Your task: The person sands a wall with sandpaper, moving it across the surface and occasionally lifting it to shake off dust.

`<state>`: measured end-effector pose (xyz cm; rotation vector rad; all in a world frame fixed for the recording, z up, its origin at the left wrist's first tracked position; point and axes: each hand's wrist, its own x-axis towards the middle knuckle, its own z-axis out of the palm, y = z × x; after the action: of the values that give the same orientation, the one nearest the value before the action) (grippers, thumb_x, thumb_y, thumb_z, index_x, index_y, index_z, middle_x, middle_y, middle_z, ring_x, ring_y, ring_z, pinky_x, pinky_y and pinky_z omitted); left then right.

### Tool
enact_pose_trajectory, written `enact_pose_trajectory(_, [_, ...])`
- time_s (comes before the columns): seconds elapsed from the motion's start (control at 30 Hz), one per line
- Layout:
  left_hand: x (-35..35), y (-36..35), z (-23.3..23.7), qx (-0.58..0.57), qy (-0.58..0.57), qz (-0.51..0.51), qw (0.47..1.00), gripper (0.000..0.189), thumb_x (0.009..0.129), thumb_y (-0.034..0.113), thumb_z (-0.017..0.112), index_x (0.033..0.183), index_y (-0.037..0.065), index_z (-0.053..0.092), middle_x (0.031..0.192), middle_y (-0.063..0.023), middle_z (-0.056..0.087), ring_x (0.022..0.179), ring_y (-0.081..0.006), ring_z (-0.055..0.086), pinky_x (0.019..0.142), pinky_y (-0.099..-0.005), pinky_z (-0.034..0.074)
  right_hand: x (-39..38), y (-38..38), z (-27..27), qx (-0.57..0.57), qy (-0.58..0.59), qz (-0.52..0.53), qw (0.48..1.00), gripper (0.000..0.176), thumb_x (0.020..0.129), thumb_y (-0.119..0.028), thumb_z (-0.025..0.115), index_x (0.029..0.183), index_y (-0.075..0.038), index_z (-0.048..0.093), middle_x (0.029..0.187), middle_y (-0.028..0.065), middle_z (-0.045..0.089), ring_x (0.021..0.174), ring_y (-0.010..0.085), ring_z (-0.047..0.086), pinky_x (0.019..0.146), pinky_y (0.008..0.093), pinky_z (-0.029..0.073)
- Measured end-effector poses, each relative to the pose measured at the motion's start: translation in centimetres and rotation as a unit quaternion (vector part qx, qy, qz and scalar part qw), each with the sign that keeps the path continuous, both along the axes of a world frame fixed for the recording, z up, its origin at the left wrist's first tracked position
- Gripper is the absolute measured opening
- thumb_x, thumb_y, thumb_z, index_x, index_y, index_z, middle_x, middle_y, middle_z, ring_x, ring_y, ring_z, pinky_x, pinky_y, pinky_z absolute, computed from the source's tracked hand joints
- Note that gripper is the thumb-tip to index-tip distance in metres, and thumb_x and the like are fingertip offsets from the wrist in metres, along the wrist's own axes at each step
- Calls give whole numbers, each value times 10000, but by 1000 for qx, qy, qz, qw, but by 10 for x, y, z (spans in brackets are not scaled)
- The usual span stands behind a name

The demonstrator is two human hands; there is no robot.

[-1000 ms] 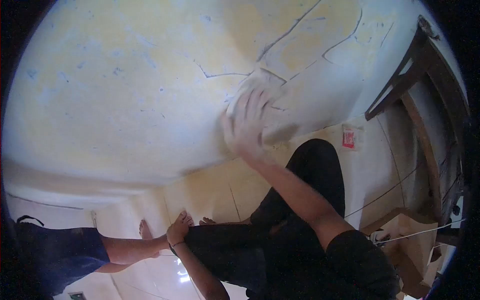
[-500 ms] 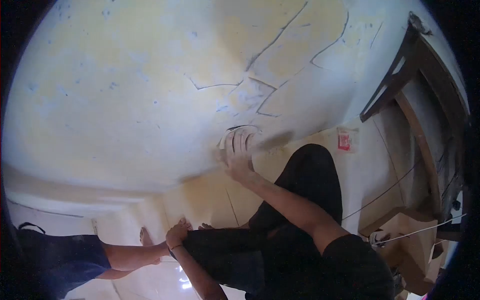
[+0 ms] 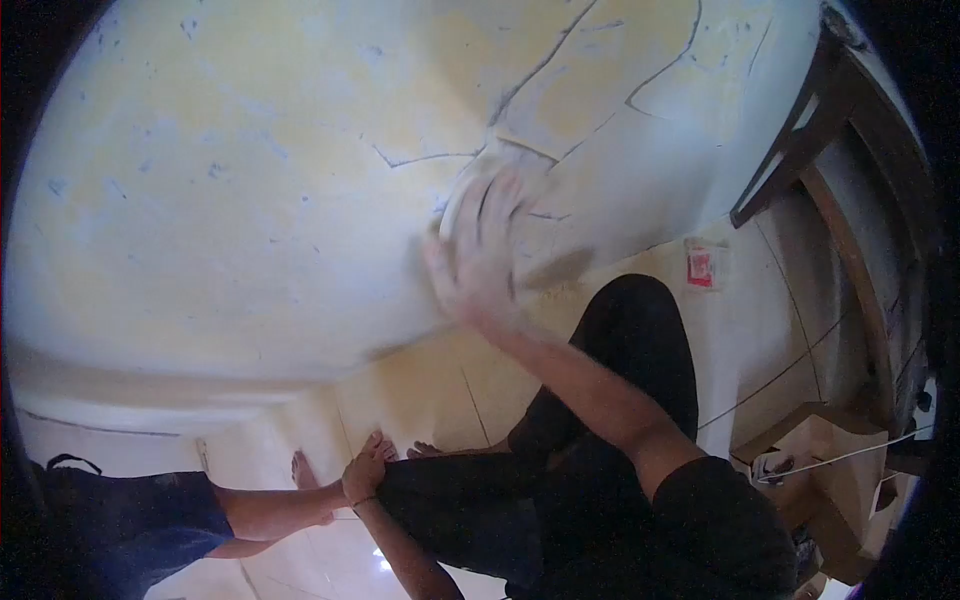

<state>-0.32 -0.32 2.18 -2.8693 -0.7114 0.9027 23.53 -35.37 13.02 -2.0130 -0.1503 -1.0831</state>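
Against the pale, scuffed wall (image 3: 270, 210), my right hand (image 3: 480, 245) is pressed with its fingers spread over a thin whitish pad or sheet (image 3: 455, 205); motion blurs it, and most of the pad is hidden under the palm. The hand is just below dark crack-like lines (image 3: 435, 158) in the wall's surface. My left hand (image 3: 365, 478) rests on my bent knee in dark trousers, with nothing seen in it.
Another person's bare leg (image 3: 275, 510) and dark shorts (image 3: 140, 520) are at the lower left. A red-and-white packet (image 3: 702, 266) lies on the tiled floor (image 3: 430, 400). On the right are a dark wooden frame (image 3: 835, 120), an open cardboard box (image 3: 830, 450) and a thin cord.
My right hand has moved up the wall with the pad under it. My left hand stays on my knee. The whole view has shifted slightly.
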Motion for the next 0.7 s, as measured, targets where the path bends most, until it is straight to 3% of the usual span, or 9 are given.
enact_pose_trajectory(0.1, [3, 18, -23, -7, 21, -15, 1000, 443, 941, 512, 399, 1308, 307, 542, 1118, -171, 665, 1047, -372, 631, 885, -486, 502, 14, -26, 17, 14, -28, -50, 998, 705, 916, -381, 507, 1367, 128, 320, 1411, 396, 278, 1306, 562, 275, 1033, 720, 191])
enact_pose_trajectory(0.2, [19, -1, -14, 29, 47, -28, 998, 458, 944, 523, 397, 1348, 335, 500, 1114, -192, 661, 1040, -396, 628, 891, -487, 500, -7, 11, -81, -238, 80, 44, 967, 716, 921, -388, 504, 1382, 125, 314, 1432, 395, 258, 1331, 559, 251, 1051, 706, 182])
enact_pose_trajectory(0.3, [24, 4, -14, 42, 28, -31, 998, 444, 943, 522, 409, 1350, 364, 488, 1108, -199, 661, 1035, -405, 627, 894, -488, 499, -20, 29, -75, -173, 83, 93, 977, 695, 920, -382, 497, 1370, 125, 345, 1390, 392, 336, 1306, 561, 280, 1059, 680, 179])
enact_pose_trajectory(0.43, [-1, 28, -29, 28, 22, -13, 999, 414, 945, 489, 413, 1328, 364, 507, 1110, -186, 665, 1031, -397, 631, 895, -488, 499, 8, -34, 65, -11, -39, -53, 998, 692, 911, -355, 504, 1367, 138, 336, 1387, 402, 325, 1296, 567, 290, 1051, 691, 181])
enact_pose_trajectory(0.53, [5, 32, -42, 21, 37, -7, 999, 421, 947, 492, 389, 1332, 367, 502, 1127, -181, 660, 1037, -392, 630, 900, -482, 497, 24, -49, 64, -25, -54, -91, 994, 684, 910, -353, 511, 1360, 134, 343, 1369, 408, 336, 1278, 568, 312, 1044, 696, 189])
enact_pose_trajectory(0.6, [15, 25, -41, 22, 40, -3, 999, 425, 948, 494, 373, 1335, 369, 499, 1138, -177, 657, 1040, -389, 629, 903, -479, 496, 13, -23, -3, -153, 11, -20, 988, 685, 897, -352, 527, 1350, 131, 352, 1353, 405, 351, 1262, 565, 333, 1035, 699, 200])
enact_pose_trajectory(0.67, [24, -10, -13, 44, 51, -35, 997, 437, 949, 501, 358, 1336, 356, 500, 1142, -169, 657, 1031, -378, 636, 896, -477, 499, -5, 3, -64, -160, 72, 76, 982, 682, 885, -341, 544, 1337, 135, 358, 1338, 409, 358, 1246, 563, 352, 1023, 704, 215])
enact_pose_trajectory(0.7, [26, -17, 1, 60, 62, -52, 995, 443, 949, 504, 351, 1337, 349, 500, 1144, -165, 656, 1027, -372, 639, 893, -476, 500, -4, 5, -56, -138, 47, 52, 988, 686, 884, -340, 542, 1340, 137, 355, 1340, 411, 354, 1250, 564, 344, 1026, 701, 211])
